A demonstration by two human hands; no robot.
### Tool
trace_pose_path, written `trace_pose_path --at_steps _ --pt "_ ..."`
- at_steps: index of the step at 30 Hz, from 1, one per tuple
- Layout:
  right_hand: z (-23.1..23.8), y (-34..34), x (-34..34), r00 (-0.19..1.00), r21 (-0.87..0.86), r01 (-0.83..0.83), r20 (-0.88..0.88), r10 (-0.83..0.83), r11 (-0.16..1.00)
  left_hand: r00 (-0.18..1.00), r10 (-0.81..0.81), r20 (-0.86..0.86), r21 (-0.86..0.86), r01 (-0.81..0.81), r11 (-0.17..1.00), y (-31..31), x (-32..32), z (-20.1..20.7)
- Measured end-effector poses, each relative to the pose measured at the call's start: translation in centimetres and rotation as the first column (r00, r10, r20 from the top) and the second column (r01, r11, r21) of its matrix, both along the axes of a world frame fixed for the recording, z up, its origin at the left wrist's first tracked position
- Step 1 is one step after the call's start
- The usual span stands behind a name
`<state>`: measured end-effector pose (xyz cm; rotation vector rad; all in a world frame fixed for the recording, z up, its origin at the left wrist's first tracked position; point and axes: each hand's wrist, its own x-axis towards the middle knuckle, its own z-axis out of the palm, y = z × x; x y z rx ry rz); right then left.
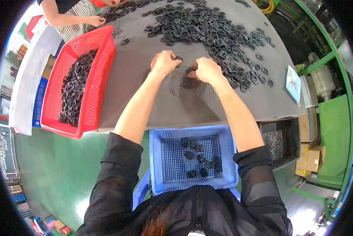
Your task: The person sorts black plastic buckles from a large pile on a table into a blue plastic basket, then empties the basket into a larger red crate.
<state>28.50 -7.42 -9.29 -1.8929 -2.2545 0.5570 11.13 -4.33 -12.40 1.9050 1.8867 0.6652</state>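
Note:
Over the grey worktable [129,94], both my hands are raised in front of me, a short gap apart. My left hand [163,63] is closed, pinching a small black plastic buckle [178,59] at its fingertips. In my right hand [207,70] another black buckle [190,70] is gripped between thumb and fingers. Thin bent wire hooks [175,93] lie on the table just below and between the hands. Beyond them spreads a large pile of black buckles [200,25], reaching down past my right hand.
A blue basket [154,157] with several black buckles sits right before my body. At the left, a red basket [99,78] holds many more. A co-worker's hand [96,21] works at the far left. A light-blue pouch [293,83] lies near the table's right edge.

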Motion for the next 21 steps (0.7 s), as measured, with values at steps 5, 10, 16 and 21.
trace_pose_path --at_steps 5,10,16,21 --pt "2.4 -3.1 3.2 0.931 -0.164 -0.223 -0.329 0.160 0.961 0.881 -0.385 0.274 -0.208 0.445 0.871 -6.7 -1.5 4.7" --pt "6.2 -13.3 3.4 0.705 -0.345 -0.702 -0.464 0.537 0.623 0.489 -0.750 0.445 -0.381 0.862 0.335 -17.0 -2.0 7.2" --pt "0.1 -7.7 0.8 0.986 0.227 0.053 -0.165 -0.015 0.972 0.826 -0.435 0.359 -0.168 0.516 0.840 -10.1 0.2 7.8" --pt "-3.8 -5.9 -1.7 0.958 0.248 0.139 -0.280 -0.067 0.959 0.928 -0.356 0.113 0.064 0.351 0.934 -2.2 4.1 3.2"
